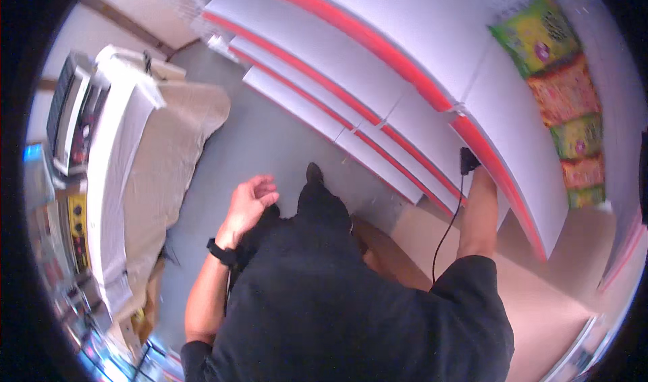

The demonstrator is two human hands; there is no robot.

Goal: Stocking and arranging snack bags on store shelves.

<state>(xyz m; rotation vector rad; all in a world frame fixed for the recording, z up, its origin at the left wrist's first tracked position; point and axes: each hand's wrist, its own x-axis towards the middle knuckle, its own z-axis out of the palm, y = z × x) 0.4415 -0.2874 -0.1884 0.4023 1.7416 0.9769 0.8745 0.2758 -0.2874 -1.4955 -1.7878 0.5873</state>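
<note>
My left hand [248,202] is over the grey floor beside my body, its fingers loosely curled and apart with nothing in them. A black band [221,253] is around that wrist. On the other side, my right forearm [478,215] reaches below the red-edged top shelf [516,179]. My right hand is hidden under this shelf, so what it touches cannot be seen. A black device [468,160] sits at the right wrist, and a thin black cable [448,230] hangs from it.
Lower white shelves [405,129] with red edges run along the right. Several snack bags [539,32] line the top shelf's back. At left, a cloth-covered table [162,154] bears appliances or boxes. A cardboard box [390,250] is beside my right hip.
</note>
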